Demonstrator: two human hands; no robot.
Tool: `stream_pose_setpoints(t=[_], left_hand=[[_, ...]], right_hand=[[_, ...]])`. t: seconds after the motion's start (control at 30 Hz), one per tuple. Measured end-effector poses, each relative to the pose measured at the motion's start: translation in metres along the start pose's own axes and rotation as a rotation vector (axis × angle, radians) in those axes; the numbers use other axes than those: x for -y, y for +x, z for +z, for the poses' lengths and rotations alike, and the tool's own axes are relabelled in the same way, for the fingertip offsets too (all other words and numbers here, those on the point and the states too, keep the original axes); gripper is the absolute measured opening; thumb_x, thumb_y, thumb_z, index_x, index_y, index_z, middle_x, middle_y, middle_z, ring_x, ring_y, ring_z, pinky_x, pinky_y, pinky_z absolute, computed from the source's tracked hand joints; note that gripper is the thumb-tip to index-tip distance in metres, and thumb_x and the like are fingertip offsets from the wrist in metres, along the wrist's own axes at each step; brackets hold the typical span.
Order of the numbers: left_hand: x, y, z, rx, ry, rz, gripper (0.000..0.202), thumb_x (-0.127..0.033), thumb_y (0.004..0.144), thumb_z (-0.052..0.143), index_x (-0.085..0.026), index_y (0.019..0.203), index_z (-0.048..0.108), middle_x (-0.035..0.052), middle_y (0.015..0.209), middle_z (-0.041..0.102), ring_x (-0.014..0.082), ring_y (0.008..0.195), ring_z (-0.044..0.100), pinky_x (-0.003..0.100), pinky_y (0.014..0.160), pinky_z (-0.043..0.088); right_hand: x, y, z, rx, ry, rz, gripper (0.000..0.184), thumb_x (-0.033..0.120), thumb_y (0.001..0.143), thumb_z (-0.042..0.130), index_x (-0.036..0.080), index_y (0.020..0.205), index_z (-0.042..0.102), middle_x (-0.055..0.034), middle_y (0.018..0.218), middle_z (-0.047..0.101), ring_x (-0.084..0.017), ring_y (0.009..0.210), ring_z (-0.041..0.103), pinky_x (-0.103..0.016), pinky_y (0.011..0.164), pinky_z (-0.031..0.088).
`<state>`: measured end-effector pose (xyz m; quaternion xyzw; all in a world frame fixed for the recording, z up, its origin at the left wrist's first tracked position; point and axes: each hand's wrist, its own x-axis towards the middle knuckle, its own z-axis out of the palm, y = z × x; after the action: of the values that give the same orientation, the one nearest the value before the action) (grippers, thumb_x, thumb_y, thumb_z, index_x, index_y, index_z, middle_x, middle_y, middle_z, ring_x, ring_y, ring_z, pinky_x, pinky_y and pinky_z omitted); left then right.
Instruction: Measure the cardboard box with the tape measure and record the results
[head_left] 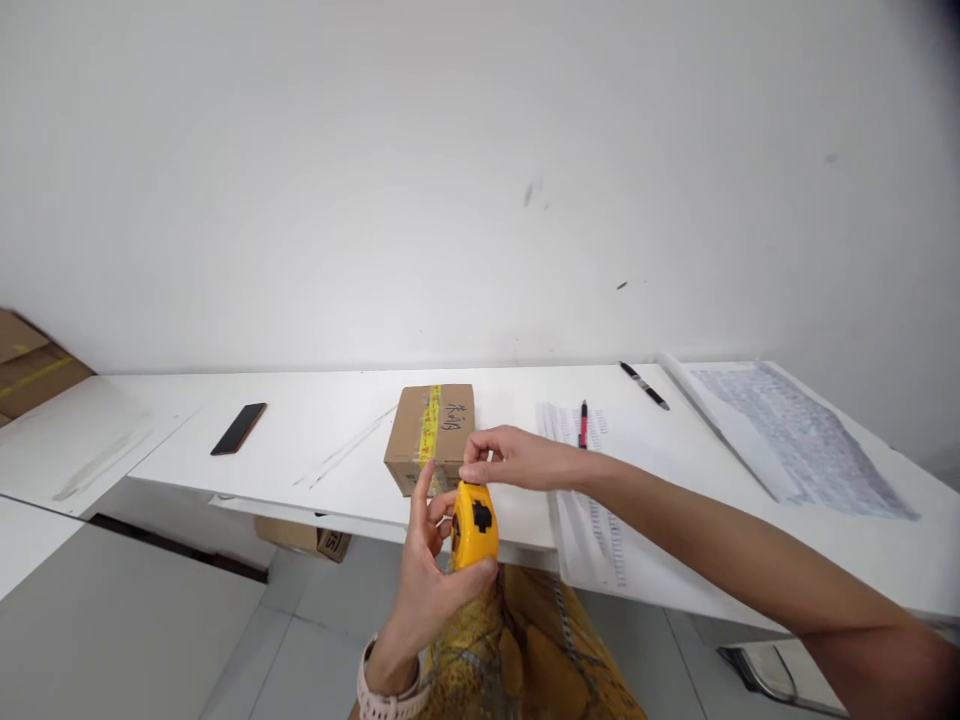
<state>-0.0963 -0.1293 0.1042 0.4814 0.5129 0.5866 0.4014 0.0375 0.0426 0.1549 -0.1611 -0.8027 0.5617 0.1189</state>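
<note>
My left hand [435, 565] grips a yellow tape measure [475, 525] with a black lock button, held in front of the desk's edge. The thumb lies along its lower end, and the index finger points up toward the box. My right hand [499, 455] pinches at the top end of the tape measure, where the blade's tip would be; the tip itself is hidden by the fingers. Just behind both hands, a small cardboard box [409, 425] sits on the desk. Yellow printed tape runs across it, and dark handwriting marks its top.
On the white desk [315, 400] lie a dark phone [239, 429] at left, a printed sheet [585, 550] with a red pen [583, 425], a black pen [643, 386] and written pages [795, 430]. Cardboard boxes stand at far left [34, 370] and below the desk [300, 535].
</note>
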Motion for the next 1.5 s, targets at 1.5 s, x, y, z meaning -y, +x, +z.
stream_pose_setpoints(t=[1.5], left_hand=[[-0.022,-0.035,-0.078,-0.032,-0.386,-0.347,0.067,-0.042,0.066,0.079,-0.015,0.126,0.066,0.0152,0.111,0.069,0.0191,0.066,0.064,0.030,0.056,0.058]], right_hand=[[-0.030,0.099,-0.050,-0.592,0.109,-0.001,0.038,0.051,0.078,0.066,0.019,0.064,0.050,0.0020,0.064,0.050,-0.012,0.063,0.041,-0.027,0.060,0.031]])
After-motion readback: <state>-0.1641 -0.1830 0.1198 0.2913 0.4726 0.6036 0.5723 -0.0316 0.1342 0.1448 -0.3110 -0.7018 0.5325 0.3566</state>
